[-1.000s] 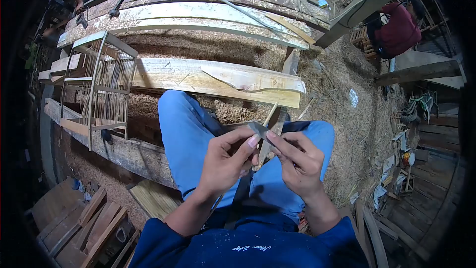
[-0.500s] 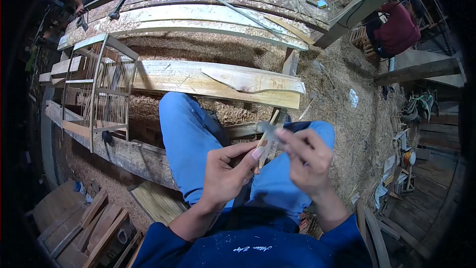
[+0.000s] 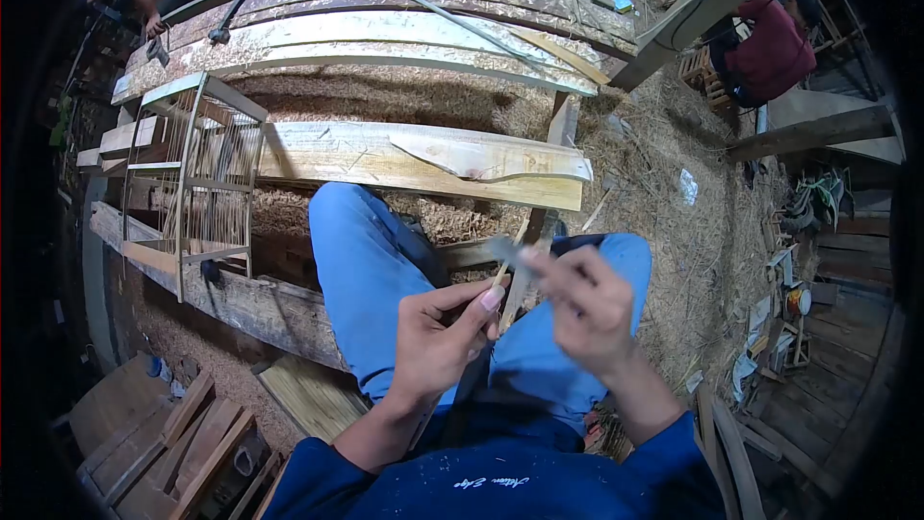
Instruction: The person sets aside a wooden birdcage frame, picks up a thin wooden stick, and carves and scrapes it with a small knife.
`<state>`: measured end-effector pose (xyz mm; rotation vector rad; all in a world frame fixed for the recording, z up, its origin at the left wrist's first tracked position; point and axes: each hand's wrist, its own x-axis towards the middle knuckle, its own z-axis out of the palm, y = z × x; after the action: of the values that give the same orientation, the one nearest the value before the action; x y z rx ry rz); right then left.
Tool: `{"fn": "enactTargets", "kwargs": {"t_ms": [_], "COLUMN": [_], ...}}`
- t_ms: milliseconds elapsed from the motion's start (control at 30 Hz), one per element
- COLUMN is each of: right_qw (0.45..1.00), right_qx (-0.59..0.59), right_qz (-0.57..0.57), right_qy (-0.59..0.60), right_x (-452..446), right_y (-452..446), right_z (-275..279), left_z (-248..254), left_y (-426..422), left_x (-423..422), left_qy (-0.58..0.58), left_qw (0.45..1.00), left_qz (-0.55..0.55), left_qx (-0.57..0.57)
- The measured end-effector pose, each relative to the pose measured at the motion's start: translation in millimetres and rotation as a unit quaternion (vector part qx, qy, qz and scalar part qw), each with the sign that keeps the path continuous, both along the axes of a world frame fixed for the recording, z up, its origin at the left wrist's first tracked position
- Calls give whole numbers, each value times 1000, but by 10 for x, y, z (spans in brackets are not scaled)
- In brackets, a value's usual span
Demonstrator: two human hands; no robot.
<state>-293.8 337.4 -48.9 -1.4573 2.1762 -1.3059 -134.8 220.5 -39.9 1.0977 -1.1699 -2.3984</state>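
Observation:
My left hand point(image 3: 438, 332) is closed, thumb against fingers, on a thin wooden strip point(image 3: 501, 275) that points away from me between my knees. My right hand point(image 3: 589, 303) is closed round a flat grey blade-like tool point(image 3: 504, 248), smeared by motion, so its exact kind cannot be made out. The tool's end is at the strip, just beyond my left fingertips; whether it touches is unclear. Behind the strip, a narrow length of wood point(image 3: 517, 300) slants between my thighs.
A slatted wooden frame point(image 3: 192, 173) stands at the left. A plank point(image 3: 337, 159) with a curved offcut point(image 3: 491, 154) lies ahead. Further off, a hammer point(image 3: 221, 35) rests on long boards point(image 3: 385, 34). One person point(image 3: 770, 53) sits at the right; another person's hand point(image 3: 154, 24) shows top left.
My right hand and the blade-like tool have shifted slightly left and toward me along the strip. The left hand keeps its hold and has barely moved.

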Motion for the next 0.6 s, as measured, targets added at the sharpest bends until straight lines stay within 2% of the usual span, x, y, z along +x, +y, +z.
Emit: {"fn": "enactTargets", "kwargs": {"t_ms": [33, 167, 267, 400, 533, 600], "right_qw": [999, 1000, 999, 1000, 999, 1000], "right_qx": [0, 23, 20, 11, 9, -4], "right_qz": [38, -3, 34, -21, 43, 5], "right_qy": [7, 16, 16, 4, 25, 19], "right_x": [68, 27, 84, -29, 49, -23], "right_y": [25, -16, 10, -20, 14, -19], "right_z": [-41, 58, 18, 17, -61, -54], "left_z": [-15, -13, -9, 18, -10, 59], "left_y": [1, -26, -17, -17, -9, -10], "left_x": [3, 10, 1, -7, 11, -31], "left_qy": [0, 14, 16, -2, -8, -13], "left_qw": [1000, 1000, 1000, 999, 999, 1000], "left_qz": [1, -7, -20, -26, -31, -11], "left_qx": [0, 6, -7, -19, -35, 10]}}
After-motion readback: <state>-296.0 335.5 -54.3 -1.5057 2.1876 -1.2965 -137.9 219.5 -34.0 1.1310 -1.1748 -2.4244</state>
